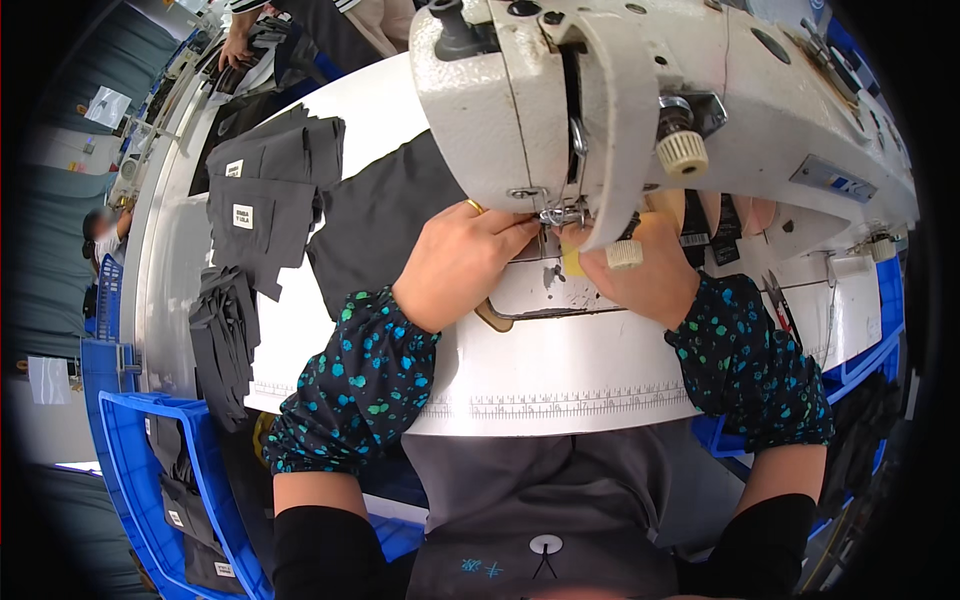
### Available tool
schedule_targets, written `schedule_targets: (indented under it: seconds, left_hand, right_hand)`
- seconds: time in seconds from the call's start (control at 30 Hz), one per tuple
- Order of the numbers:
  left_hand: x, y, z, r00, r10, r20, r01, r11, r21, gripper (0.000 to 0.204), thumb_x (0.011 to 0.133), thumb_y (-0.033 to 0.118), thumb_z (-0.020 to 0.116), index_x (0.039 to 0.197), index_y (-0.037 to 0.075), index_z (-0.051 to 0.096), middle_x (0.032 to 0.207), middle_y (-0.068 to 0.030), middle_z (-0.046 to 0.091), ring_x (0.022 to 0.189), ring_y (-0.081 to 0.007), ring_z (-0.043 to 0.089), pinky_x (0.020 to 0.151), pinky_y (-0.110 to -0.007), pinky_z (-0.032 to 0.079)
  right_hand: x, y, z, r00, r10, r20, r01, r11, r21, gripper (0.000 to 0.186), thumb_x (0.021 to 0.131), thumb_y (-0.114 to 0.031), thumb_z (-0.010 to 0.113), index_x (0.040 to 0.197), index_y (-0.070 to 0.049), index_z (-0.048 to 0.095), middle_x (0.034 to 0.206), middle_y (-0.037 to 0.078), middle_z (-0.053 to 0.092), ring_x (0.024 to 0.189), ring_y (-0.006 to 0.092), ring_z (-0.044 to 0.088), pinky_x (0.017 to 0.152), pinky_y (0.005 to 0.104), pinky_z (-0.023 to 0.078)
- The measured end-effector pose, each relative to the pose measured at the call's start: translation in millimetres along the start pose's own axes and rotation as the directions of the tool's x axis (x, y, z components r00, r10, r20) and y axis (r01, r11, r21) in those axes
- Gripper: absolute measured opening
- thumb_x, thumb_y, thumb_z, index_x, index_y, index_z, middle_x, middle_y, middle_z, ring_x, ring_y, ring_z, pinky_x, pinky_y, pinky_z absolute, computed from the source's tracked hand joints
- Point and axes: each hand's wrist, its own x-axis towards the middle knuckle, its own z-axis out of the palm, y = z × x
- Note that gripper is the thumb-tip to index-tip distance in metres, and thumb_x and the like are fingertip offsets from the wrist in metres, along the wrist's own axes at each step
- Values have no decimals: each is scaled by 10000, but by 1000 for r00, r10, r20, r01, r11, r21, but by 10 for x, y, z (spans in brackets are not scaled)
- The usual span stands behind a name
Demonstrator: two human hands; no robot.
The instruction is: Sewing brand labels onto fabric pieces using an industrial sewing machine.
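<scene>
A white sewing machine (510,110) stands in front of me, its metal presser foot (562,216) low over the metal needle plate (545,288). My left hand (460,262), a ring on one finger, is closed with its fingertips pressed together just left of the foot. My right hand (650,270) is closed on the other side, partly covered by the machine's guard. What either hand pinches is hidden or too small to make out. A yellow patch (572,260) shows beside my right thumb. Dark grey fabric (380,215) spreads behind and left of my left hand.
Stacked grey pieces with white labels (265,210) and a grey bundle (222,330) lie left. Scissors (782,305) and dark tags (722,235) lie right. A blue crate (120,440) holds labelled grey pieces. Another person's hand (235,50) touches fabric at far left.
</scene>
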Motion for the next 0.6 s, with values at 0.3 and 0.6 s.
schedule_targets:
  seconds: [0.3,0.6]
  left_hand:
    - [-6,34,-2,1000,-3,-6,3,1000,-11,303,811,89,658,1097,69,757,1077,-12,713,993,-224,668,802,-317,578]
    - [-181,-14,-252,918,-397,16,396,917,51,120,865,180,707,847,72,657,924,-61,673,901,-278,672,682,-400,549]
  right_hand:
    - [-23,114,70,991,-136,11,137,984,-114,239,742,-235,785,703,-20,685,684,131,655,613,328,656,596,411,534]
    - [-6,-82,-62,960,-249,124,278,886,-372,145,867,-196,693,879,-62,747,689,102,635,601,279,648,537,410,500]
